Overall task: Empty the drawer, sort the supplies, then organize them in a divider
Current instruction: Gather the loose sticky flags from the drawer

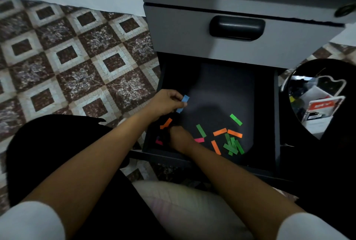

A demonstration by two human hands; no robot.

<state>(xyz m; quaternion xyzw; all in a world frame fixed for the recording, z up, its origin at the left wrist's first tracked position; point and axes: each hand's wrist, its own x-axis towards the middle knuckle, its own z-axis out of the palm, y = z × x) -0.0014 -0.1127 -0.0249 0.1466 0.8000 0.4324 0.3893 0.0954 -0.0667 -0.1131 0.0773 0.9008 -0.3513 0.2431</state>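
Observation:
The bottom drawer [276,124] is pulled out, and its dark floor holds several loose paper strips. My left hand [166,103] pinches blue strips [184,102] above the drawer's left side. My right hand [178,137] reaches down into the near left corner, its fingertips lost in the dark between an orange strip [166,123] and a pink strip [199,140]. Whether it holds anything cannot be seen. Green strips [233,146] lie piled near the front, with another green strip [236,119] farther back. More orange strips [220,131] lie between them.
Above the open drawer is a shut grey drawer with a black handle [237,27]. A round black container [317,101] with assorted supplies stands to the right. Patterned tile floor [77,62] spreads to the left. A pale cushion [183,205] lies under my arms.

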